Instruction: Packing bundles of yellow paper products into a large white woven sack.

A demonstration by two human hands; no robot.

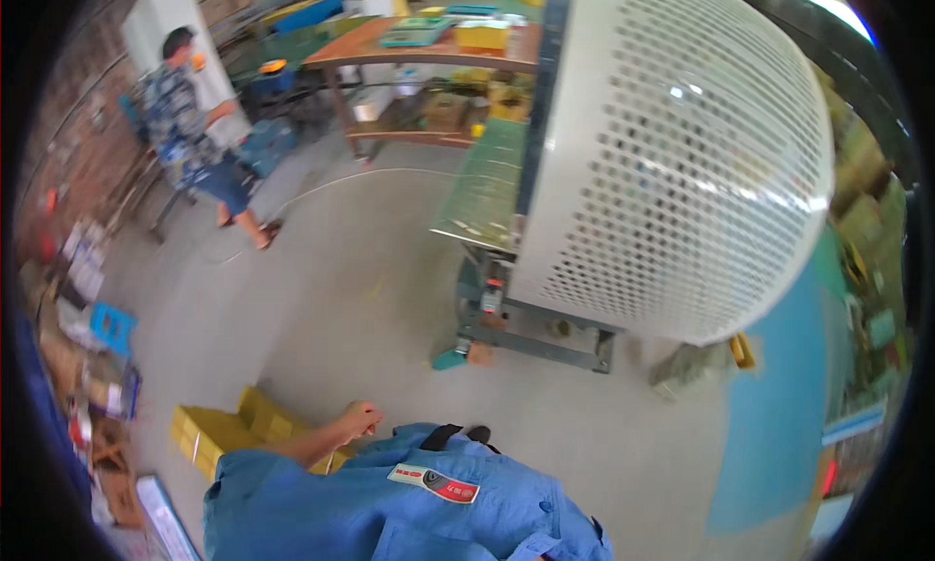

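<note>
My left hand [362,417] hangs in front of my blue work clothes [409,498], its fingers loosely curled and nothing visible in them. Behind that forearm, yellow cardboard boxes [209,434] stand on the floor; the hand is apart from them. My right hand is out of sight. To the front right, a white perforated machine cover [672,171] rises above a dark metal frame [545,342]. Beside the cover juts a green-topped surface [487,186].
A person [190,132] sits at the far left. At the back, a brown workbench [380,50] bears trays and boxes. Along the left lie mixed boxes and a blue plastic stool [112,327]. A grey bundle [687,368] rests by the machine, next to a blue floor patch [774,405].
</note>
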